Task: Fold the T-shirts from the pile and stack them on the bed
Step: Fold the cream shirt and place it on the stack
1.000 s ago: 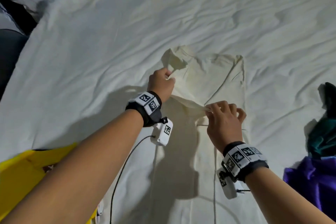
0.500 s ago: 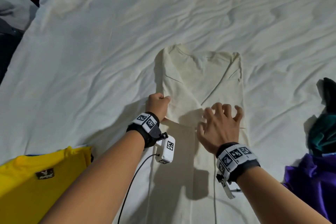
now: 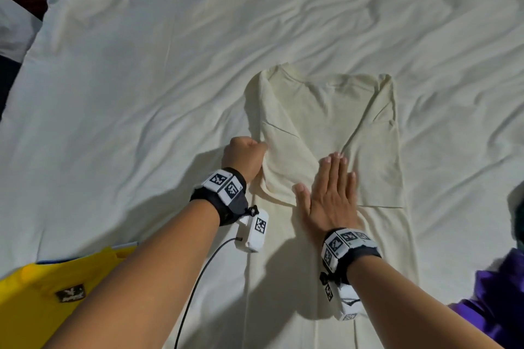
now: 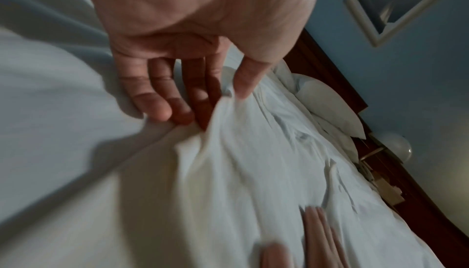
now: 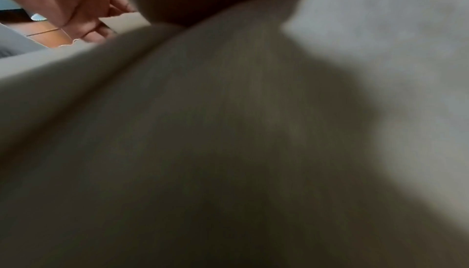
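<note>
Cream T-shirt [image 3: 326, 127] lay partly folded on white bed [image 3: 141, 93]. Left hand [image 3: 243, 156] gripped its left folded edge; right hand [image 3: 330, 195] pressed flat, fingers straight, on shirt middle.

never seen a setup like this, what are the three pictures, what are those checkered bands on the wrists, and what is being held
No machine here: a person folds clothes wearing three cameras. The wide picture comes from a head camera looking down at a white bed. The other two come from cameras strapped on the checkered wrist bands. A cream T-shirt lies on the bed, sides folded in. The left hand grips its left edge; the left wrist view shows the fingers curled round the cloth. The right hand presses flat on the shirt, so its camera shows only dim, blurred fabric. A yellow shirt and purple cloth lie nearby.
</note>
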The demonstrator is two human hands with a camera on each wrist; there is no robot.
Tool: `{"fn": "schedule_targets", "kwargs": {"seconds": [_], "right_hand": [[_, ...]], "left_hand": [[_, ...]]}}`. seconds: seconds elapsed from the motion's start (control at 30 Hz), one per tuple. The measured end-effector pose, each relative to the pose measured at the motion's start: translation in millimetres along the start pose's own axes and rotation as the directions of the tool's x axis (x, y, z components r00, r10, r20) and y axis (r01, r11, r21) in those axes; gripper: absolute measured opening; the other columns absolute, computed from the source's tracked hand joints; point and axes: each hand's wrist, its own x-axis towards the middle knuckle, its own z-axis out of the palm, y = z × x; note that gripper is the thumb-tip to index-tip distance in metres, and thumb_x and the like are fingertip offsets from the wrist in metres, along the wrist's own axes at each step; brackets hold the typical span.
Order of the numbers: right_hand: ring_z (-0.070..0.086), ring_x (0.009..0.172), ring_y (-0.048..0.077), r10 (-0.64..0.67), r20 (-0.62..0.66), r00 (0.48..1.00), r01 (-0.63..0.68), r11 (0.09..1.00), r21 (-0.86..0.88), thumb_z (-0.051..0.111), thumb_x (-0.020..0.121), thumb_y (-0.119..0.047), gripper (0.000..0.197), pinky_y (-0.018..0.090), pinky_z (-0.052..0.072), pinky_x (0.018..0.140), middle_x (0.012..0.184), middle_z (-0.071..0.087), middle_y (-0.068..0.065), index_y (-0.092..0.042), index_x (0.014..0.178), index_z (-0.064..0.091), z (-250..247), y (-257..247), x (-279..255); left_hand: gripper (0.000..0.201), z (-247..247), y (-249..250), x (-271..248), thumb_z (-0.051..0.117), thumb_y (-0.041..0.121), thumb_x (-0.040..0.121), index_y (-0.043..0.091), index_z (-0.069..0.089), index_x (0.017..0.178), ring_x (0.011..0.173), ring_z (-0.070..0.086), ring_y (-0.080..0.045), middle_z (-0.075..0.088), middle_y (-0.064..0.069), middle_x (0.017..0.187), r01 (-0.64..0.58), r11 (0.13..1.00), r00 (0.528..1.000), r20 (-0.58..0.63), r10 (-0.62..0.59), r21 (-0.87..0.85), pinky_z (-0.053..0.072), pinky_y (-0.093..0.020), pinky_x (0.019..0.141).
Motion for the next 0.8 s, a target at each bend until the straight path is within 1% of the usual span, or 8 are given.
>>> {"fn": "schedule_targets", "kwargs": {"seconds": [0.1, 0.2, 0.27, 0.37, 0.43, 0.53, 0.7, 0.8], "right_hand": [[-0.028, 0.152, 0.021, 0.015, 0.013, 1.000, -0.015, 1.000, -0.007, 0.007, 0.103, -0.059, 0.080, 0.046, -0.008, 0.126, 0.167, -0.021, 0.011, -0.006, 0.159, -0.012, 0.2, -0.8, -0.1], [-0.028, 0.151, 0.021, 0.012, 0.028, 1.000, -0.012, 1.000, -0.007, 0.008, 0.103, -0.058, 0.079, 0.047, -0.007, 0.126, 0.167, -0.022, 0.011, -0.006, 0.159, -0.011, 1.6, 1.2, 0.6], [-0.028, 0.151, 0.020, 0.011, 0.037, 0.999, -0.011, 1.000, -0.004, 0.008, 0.103, -0.058, 0.079, 0.047, -0.008, 0.126, 0.166, -0.023, 0.010, -0.006, 0.159, -0.011, 2.7, 2.6, 1.9], [-0.030, 0.151, 0.020, 0.012, 0.058, 0.998, -0.012, 1.000, 0.012, 0.008, 0.103, -0.057, 0.078, 0.046, -0.009, 0.125, 0.166, -0.025, 0.009, -0.007, 0.159, -0.012, 2.4, 2.1, 2.6], [-0.032, 0.150, 0.019, 0.021, 0.071, 0.997, -0.023, 0.999, 0.028, 0.007, 0.102, -0.055, 0.078, 0.046, -0.010, 0.125, 0.165, -0.027, 0.009, -0.007, 0.159, -0.013, 0.9, 0.6, 3.3], [-0.032, 0.150, 0.020, 0.023, 0.073, 0.997, -0.025, 0.999, 0.028, 0.009, 0.103, -0.054, 0.077, 0.047, -0.009, 0.125, 0.165, -0.027, 0.009, -0.006, 0.159, -0.012, 1.1, -0.1, 3.6], [-0.025, 0.153, 0.022, 0.028, 0.031, 0.999, -0.029, 0.999, 0.037, 0.018, 0.104, -0.050, 0.076, 0.049, -0.006, 0.125, 0.167, -0.020, 0.012, -0.004, 0.160, -0.007, 7.3, 1.9, 3.9], [-0.023, 0.153, 0.023, 0.025, 0.027, 0.999, -0.026, 0.999, 0.028, 0.016, 0.103, -0.050, 0.077, 0.049, -0.007, 0.125, 0.168, -0.017, 0.013, -0.002, 0.160, -0.004, 8.8, 2.3, 4.5]], "left_hand": [[0.047, -2.3, 30.5, 25.6, 0.065, 0.049, 0.086, 0.011, 0.058, 0.060, 0.069, 0.064, -0.030, 0.062, -0.001, 0.061, -0.052, 0.996, 0.997, -0.063, 0.047, -0.079, 0.058, -0.042, 0.069], [0.055, -0.7, 63.6, 49.8, 0.071, 0.044, 0.088, 0.018, 0.038, 0.053, 0.055, 0.041, -0.020, 0.038, 0.012, 0.045, -0.117, 0.989, 0.991, -0.075, 0.111, -0.091, 0.035, -0.030, 0.057], [0.057, 2.9, 78.5, 70.6, 0.075, 0.041, 0.085, 0.021, 0.031, 0.055, 0.057, 0.033, -0.021, 0.032, 0.008, 0.049, -0.147, 0.987, 0.988, -0.061, 0.143, -0.060, 0.030, -0.031, 0.057], [0.037, 7.2, 94.4, 98.7, 0.076, 0.029, 0.085, 0.021, 0.048, 0.061, 0.065, 0.043, -0.022, 0.046, 0.000, 0.065, -0.180, 0.983, 0.983, -0.037, 0.181, 0.036, 0.043, -0.031, 0.065], [0.007, 7.8, 102.3, 109.6, 0.075, 0.021, 0.086, 0.024, 0.070, 0.081, 0.080, 0.057, -0.021, 0.061, 0.003, 0.082, -0.209, 0.976, 0.978, -0.010, 0.210, 0.062, 0.048, -0.025, 0.079], [0.020, 6.3, 103.9, 117.7, 0.072, 0.020, 0.089, 0.016, 0.079, 0.107, 0.108, 0.066, -0.018, 0.074, 0.001, 0.113, -0.214, 0.972, 0.977, 0.013, 0.214, 0.091, 0.049, -0.022, 0.096], [0.015, -2.3, 73.9, 87.1, 0.060, 0.030, 0.094, 0.017, 0.068, 0.091, 0.092, 0.067, -0.027, 0.071, 0.002, 0.091, -0.231, 0.946, 0.961, -0.099, 0.259, 0.227, 0.054, -0.033, 0.078], [0.023, -6.5, 20.9, 23.4, 0.063, 0.042, 0.092, 0.022, 0.060, 0.080, 0.079, 0.065, -0.024, 0.067, 0.007, 0.077, -0.265, 0.921, 0.957, -0.038, 0.287, 0.287, 0.056, -0.039, 0.074]]}}
